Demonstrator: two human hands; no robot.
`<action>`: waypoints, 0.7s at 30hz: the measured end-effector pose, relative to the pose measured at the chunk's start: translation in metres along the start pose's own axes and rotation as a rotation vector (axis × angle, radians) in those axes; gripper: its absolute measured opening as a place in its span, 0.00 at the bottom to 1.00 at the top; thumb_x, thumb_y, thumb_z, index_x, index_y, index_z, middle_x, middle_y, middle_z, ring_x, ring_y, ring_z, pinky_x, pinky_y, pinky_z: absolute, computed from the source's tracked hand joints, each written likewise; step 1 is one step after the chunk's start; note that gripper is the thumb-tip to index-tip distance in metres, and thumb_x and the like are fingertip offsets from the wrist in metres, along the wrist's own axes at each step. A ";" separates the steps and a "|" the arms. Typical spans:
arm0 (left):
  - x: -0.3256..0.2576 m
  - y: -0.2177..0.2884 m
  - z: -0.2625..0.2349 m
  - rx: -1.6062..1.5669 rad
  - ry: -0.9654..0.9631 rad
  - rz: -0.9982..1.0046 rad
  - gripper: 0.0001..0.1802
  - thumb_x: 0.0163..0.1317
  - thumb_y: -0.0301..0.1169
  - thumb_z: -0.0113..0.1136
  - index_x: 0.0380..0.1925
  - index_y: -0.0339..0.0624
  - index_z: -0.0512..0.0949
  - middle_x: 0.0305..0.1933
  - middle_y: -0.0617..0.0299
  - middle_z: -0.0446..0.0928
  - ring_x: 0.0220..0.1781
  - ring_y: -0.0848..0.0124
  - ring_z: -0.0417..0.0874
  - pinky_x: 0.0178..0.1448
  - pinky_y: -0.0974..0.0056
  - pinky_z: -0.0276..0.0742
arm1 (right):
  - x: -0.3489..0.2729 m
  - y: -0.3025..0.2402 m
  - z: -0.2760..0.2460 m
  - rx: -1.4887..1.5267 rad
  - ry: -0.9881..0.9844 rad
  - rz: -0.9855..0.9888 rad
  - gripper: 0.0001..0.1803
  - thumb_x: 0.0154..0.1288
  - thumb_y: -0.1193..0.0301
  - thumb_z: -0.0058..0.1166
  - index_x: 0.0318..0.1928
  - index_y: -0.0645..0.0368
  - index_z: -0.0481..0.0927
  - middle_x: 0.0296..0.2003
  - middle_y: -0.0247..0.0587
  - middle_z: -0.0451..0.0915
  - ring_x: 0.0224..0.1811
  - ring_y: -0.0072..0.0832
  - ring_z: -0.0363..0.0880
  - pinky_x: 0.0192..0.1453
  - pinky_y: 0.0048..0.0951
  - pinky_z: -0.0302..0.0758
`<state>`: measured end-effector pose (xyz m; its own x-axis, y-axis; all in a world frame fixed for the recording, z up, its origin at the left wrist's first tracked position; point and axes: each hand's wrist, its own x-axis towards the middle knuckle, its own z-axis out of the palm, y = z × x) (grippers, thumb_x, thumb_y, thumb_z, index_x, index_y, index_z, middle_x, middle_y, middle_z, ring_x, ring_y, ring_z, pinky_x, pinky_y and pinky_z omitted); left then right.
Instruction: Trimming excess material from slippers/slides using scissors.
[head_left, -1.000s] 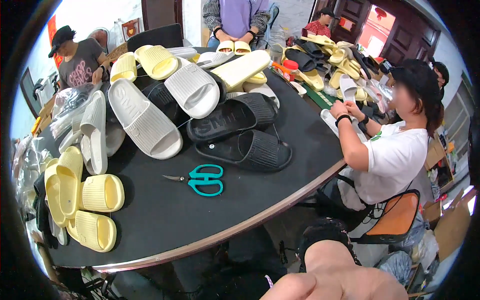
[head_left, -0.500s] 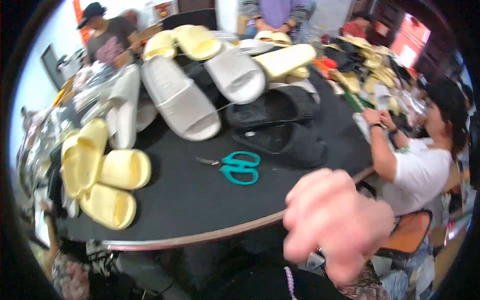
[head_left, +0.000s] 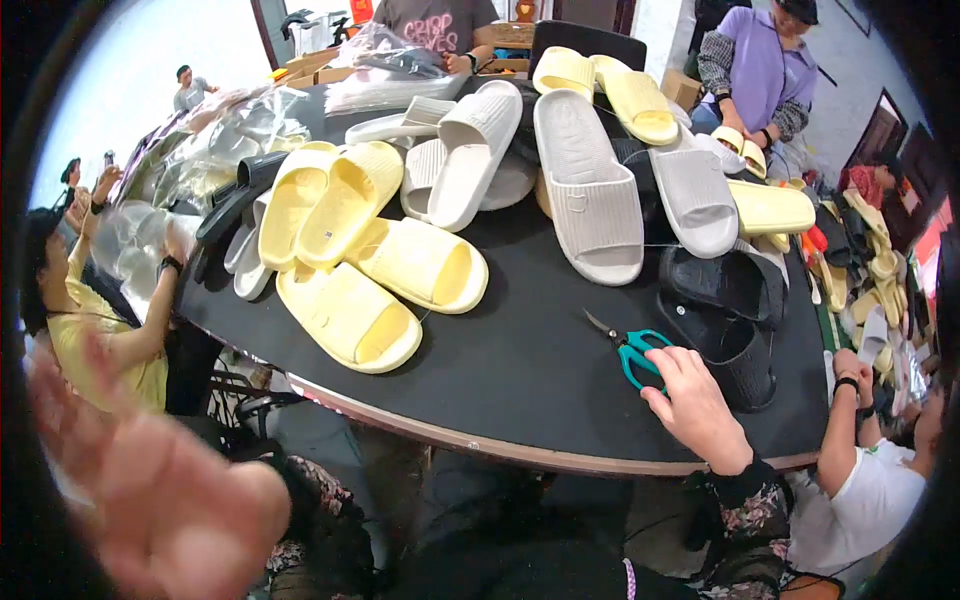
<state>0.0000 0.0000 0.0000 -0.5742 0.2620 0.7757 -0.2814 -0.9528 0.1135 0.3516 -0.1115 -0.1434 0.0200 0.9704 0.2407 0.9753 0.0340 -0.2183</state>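
My right hand (head_left: pixel 698 408) is at the teal-handled scissors (head_left: pixel 634 356). Its thumb and fingers close over the handle loops, and the pointed blades lie toward the left on the black table. Raised at the lower left, my left hand (head_left: pixel 175 490) is close to the camera and blurred, with its fingers stretched apart and nothing visible in it. A pair of black slippers (head_left: pixel 725 335) lies just right of the scissors. Several yellow slippers (head_left: pixel 365 325) overlap at the left, and a large grey slipper (head_left: pixel 592 205) lies beyond the scissors.
More grey and yellow slippers are heaped along the table's (head_left: pixel 500 400) far side. Clear plastic bags (head_left: pixel 390 85) lie at the back left. Co-workers are around: one in yellow (head_left: pixel 100 340) at left, one in purple (head_left: pixel 765 60) at the back, one in white (head_left: pixel 880 480) at right.
The view has swung left. My right hand has come down from above the table's front edge to the scissors' handles. My left hand has come into view at the lower left.
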 end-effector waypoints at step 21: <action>-0.081 -0.185 -0.093 0.754 -1.182 -1.154 0.28 0.60 0.37 0.58 0.57 0.32 0.68 0.43 0.52 0.78 0.41 0.72 0.78 0.47 0.69 0.73 | 0.014 0.008 0.000 -0.016 -0.090 0.009 0.32 0.48 0.69 0.65 0.55 0.62 0.68 0.44 0.51 0.74 0.48 0.46 0.71 0.53 0.39 0.69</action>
<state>0.0271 0.1696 -0.1419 0.5179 0.8534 0.0584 0.4640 -0.3376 0.8190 0.3599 -0.0974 -0.1422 0.0100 0.9882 0.1526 0.9786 0.0217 -0.2046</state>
